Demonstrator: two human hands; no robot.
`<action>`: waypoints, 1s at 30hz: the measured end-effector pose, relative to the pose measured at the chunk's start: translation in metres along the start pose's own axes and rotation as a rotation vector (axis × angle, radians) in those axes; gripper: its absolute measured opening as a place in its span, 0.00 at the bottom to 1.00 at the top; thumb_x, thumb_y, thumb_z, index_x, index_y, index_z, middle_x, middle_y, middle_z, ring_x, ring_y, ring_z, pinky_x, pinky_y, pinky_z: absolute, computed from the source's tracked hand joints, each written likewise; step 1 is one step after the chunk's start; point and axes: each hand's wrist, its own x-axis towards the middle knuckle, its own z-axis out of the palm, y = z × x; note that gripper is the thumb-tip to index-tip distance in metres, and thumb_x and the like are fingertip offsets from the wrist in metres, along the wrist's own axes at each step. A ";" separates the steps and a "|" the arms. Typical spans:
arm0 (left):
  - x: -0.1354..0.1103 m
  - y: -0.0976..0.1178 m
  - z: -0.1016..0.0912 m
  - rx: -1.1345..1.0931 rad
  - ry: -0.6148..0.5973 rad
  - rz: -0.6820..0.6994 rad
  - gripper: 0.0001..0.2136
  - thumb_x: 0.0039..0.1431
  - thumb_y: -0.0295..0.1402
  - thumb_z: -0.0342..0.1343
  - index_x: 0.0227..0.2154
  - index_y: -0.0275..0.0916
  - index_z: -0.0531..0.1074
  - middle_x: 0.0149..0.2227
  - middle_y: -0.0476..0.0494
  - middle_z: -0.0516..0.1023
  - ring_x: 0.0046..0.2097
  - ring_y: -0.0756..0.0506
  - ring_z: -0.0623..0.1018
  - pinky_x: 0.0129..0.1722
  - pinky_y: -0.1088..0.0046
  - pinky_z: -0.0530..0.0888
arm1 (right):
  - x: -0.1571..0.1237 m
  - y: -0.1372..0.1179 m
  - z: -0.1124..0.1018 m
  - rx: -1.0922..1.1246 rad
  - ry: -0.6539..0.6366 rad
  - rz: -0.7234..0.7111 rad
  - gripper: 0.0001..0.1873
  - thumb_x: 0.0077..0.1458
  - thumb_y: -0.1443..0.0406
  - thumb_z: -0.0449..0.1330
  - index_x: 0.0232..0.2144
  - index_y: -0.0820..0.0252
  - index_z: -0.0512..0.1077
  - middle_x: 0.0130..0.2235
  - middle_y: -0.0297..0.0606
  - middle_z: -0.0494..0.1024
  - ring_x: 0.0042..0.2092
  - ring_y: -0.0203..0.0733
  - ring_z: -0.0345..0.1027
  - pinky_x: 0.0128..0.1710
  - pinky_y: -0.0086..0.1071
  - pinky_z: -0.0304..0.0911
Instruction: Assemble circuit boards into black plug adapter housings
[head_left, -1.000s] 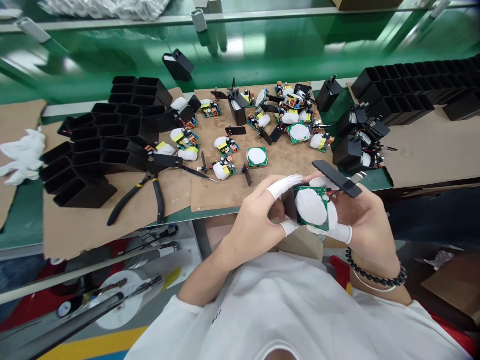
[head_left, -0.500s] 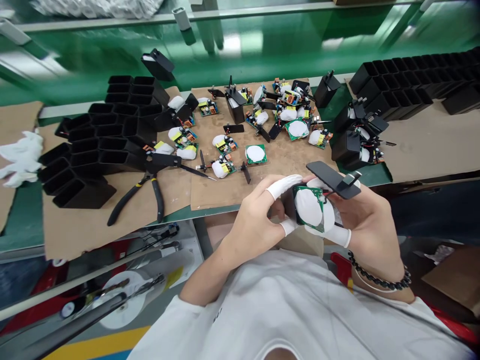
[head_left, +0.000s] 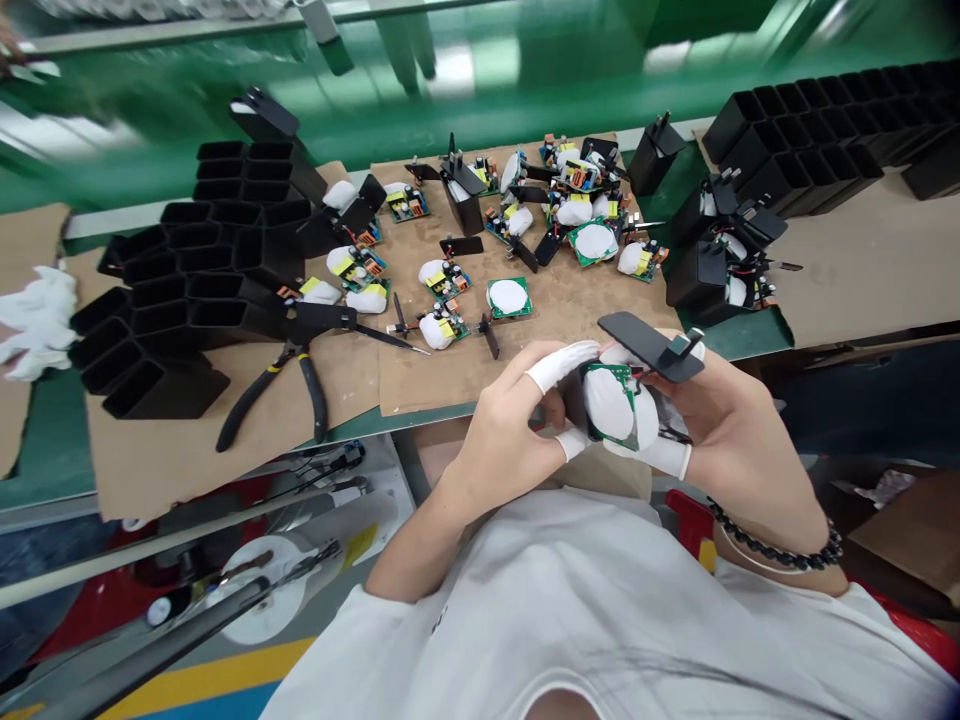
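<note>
Both hands meet just in front of the table's near edge, above my lap. My left hand (head_left: 517, 425), with white finger cots on thumb and forefinger, pinches the left side of a green circuit board (head_left: 611, 405) that carries a round white pad. My right hand (head_left: 720, 430) closes round the board's right side from below. A flat black plug cover (head_left: 649, 345) joined to the board rests on top of my right fingers. A black housing shows only as a dark sliver behind the board.
Several loose circuit boards with white pads (head_left: 510, 297) lie on a cardboard sheet (head_left: 555, 310). Black pliers (head_left: 296, 375) lie to the left. Rows of black housings stand at left (head_left: 187, 290) and back right (head_left: 810, 130). White gloves (head_left: 37, 310) lie far left.
The hands and the board have stayed together and shifted slightly up and left in the picture. The view has tilted a little; the black plug cover has turned slightly.
</note>
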 end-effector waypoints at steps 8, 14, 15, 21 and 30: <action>-0.001 -0.017 -0.003 -0.139 -0.076 -0.044 0.27 0.53 0.34 0.72 0.57 0.46 0.76 0.53 0.43 0.79 0.31 0.52 0.77 0.32 0.74 0.78 | 0.003 0.003 -0.031 -0.058 -0.123 0.010 0.43 0.48 0.69 0.77 0.63 0.41 0.70 0.65 0.36 0.74 0.64 0.50 0.73 0.61 0.40 0.75; -0.001 -0.018 -0.004 -0.191 -0.140 -0.041 0.27 0.52 0.41 0.74 0.56 0.45 0.79 0.51 0.43 0.81 0.35 0.48 0.80 0.41 0.69 0.82 | 0.022 0.017 -0.031 0.084 -0.153 -0.234 0.23 0.54 0.66 0.74 0.51 0.40 0.82 0.64 0.29 0.78 0.67 0.50 0.71 0.68 0.49 0.69; -0.002 -0.018 -0.004 -0.193 -0.149 -0.038 0.26 0.53 0.40 0.73 0.55 0.45 0.79 0.50 0.43 0.81 0.35 0.48 0.80 0.41 0.69 0.82 | 0.026 0.020 -0.032 0.092 -0.176 -0.264 0.17 0.55 0.64 0.74 0.48 0.44 0.84 0.61 0.32 0.81 0.65 0.51 0.74 0.65 0.50 0.71; -0.003 -0.016 -0.006 -0.144 -0.185 -0.061 0.23 0.52 0.37 0.73 0.52 0.42 0.80 0.51 0.42 0.81 0.29 0.52 0.77 0.31 0.75 0.78 | 0.045 0.029 -0.041 0.124 -0.342 -0.304 0.12 0.57 0.54 0.71 0.35 0.55 0.85 0.43 0.39 0.89 0.45 0.49 0.85 0.46 0.48 0.79; -0.004 -0.020 -0.005 -0.197 -0.198 -0.053 0.25 0.48 0.27 0.71 0.52 0.43 0.80 0.52 0.42 0.81 0.30 0.52 0.77 0.29 0.76 0.77 | 0.052 0.039 -0.027 -0.050 -0.153 -0.127 0.24 0.47 0.40 0.73 0.21 0.51 0.79 0.35 0.38 0.84 0.42 0.48 0.82 0.43 0.45 0.79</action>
